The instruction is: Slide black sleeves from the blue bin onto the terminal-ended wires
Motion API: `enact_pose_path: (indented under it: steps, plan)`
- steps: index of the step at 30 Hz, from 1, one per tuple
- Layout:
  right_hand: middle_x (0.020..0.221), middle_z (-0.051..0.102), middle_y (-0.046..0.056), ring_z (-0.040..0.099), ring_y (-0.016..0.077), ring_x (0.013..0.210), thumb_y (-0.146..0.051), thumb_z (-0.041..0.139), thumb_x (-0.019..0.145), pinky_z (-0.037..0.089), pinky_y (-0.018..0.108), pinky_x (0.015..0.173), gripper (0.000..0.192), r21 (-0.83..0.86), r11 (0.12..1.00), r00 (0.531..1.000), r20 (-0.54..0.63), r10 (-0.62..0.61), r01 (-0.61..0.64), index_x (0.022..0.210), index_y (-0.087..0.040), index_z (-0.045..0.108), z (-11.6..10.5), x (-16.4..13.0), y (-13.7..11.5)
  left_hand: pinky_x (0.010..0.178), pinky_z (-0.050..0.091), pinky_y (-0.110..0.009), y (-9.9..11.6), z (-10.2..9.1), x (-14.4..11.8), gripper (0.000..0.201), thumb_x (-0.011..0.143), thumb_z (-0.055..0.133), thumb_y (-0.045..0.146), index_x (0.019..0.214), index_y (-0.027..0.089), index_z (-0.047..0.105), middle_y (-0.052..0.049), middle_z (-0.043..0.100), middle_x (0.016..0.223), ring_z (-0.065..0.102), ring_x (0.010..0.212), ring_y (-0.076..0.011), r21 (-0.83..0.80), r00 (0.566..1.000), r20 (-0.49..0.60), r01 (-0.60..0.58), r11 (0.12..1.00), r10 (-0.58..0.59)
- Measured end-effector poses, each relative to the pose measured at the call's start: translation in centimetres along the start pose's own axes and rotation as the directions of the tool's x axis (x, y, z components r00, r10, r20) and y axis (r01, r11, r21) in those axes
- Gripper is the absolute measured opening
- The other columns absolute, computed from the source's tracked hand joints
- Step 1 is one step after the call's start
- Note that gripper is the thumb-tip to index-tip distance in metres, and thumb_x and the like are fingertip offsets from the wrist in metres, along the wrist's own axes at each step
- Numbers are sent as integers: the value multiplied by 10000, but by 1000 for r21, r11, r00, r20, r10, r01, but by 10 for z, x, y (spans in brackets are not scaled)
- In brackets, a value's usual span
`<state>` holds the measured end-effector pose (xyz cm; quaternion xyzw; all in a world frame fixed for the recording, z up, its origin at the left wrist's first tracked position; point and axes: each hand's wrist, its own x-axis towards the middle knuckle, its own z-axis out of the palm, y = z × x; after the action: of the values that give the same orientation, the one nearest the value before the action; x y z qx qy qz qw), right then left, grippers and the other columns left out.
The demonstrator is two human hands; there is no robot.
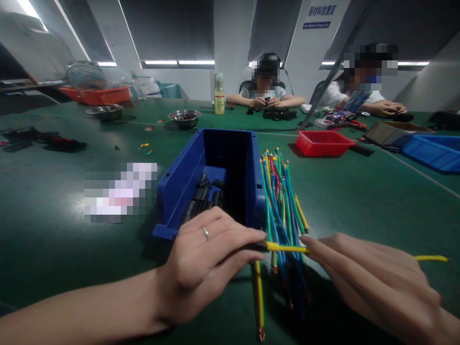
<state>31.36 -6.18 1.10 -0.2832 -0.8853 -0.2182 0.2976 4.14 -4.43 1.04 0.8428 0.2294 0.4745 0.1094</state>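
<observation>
**Two hands on one yellow wire**

Head view: The left hand [206, 256] lies palm down just in front of the blue bin [215, 179], a ring on one finger. Its fingertips are pinched on a dark sleeve at the end of a yellow wire [287, 248]. The right hand [373, 278] comes in from the right with its fingers stretched long and close together, the tips closed on the same wire a little further along. The wire runs level between the two hands and its far end shows past the right hand near the picture's edge.

Under the wire lies a bundle of wires [282, 201], blue, green, yellow and some red, fanned on the green bench [359, 201] just to the right of the bin and touching its wall. One yellow-green wire [258, 297] points down towards the viewer. The bin holds black sleeves [204, 196].

Further off stand a red tray [323, 143], a second blue bin [433, 151], two steel bowls [184, 117] and a bottle [219, 93]. Two other people sit at the far side, their hands on small parts.
</observation>
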Motion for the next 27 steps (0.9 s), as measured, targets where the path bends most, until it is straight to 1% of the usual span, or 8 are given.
enact_pose_path:
  steps: [6,8,10,13,16,18,22,27]
  plan:
    - [807,690,33,622,118,653,-72,432,954,497,242,600,385,85,996,988,156,4,-18,1281,-160,616,-1,-12,-2,772,521,-315,0,0,-3,227,928,668,168,1155,177,666,-41,753,956,648,857,-166,116,989,145,2,993,-19]
    - [799,689,37,631,119,668,-53,460,944,498,243,610,353,72,997,993,118,12,-21,1249,-131,620,1,-10,-4,786,525,-317,1,-1,-3,277,922,688,226,1192,179,645,-44,746,976,649,877,-171,129,988,150,2,992,-22]
    - [773,686,33,626,111,648,-30,520,920,485,235,597,286,36,999,999,43,28,-30,1166,-112,640,3,-7,-4,830,539,-312,3,-2,-2,413,906,711,296,1271,144,590,-66,729,1030,652,934,-175,133,990,135,12,991,-30]
    - [724,677,9,591,91,572,-30,611,882,462,225,564,217,-51,997,997,-50,60,-62,1067,-131,664,5,-5,2,874,549,-274,4,-3,0,528,899,712,343,1342,131,519,-78,682,1115,645,1010,-168,147,992,95,74,986,-88]
    - [710,671,1,582,90,566,-44,660,863,459,226,556,214,-98,993,996,-66,66,-72,1054,-141,662,4,-6,8,867,547,-243,3,-3,1,372,909,706,246,1243,164,567,-46,670,1081,648,988,-146,154,989,51,128,980,-138]
    - [708,661,3,578,92,576,-33,666,856,463,229,562,236,-90,995,998,-49,50,-54,1070,-130,654,3,-7,8,879,536,-228,2,-3,1,279,913,689,162,1176,162,597,-33,678,1047,652,976,-131,153,990,47,124,980,-133]
    - [713,646,9,580,99,607,-1,646,858,474,239,581,270,-39,999,1000,-6,16,-17,1105,-109,640,2,-6,5,873,526,-198,2,-4,2,232,924,656,102,1151,137,625,-36,681,1028,647,962,-107,149,993,59,93,985,-102]
    - [719,641,27,579,107,626,13,651,848,474,252,599,264,-25,1000,1000,-19,-8,7,1098,-70,639,2,-4,3,868,535,-215,3,-4,2,197,929,653,111,1126,121,649,-47,677,999,635,944,-113,130,994,95,49,990,-62]
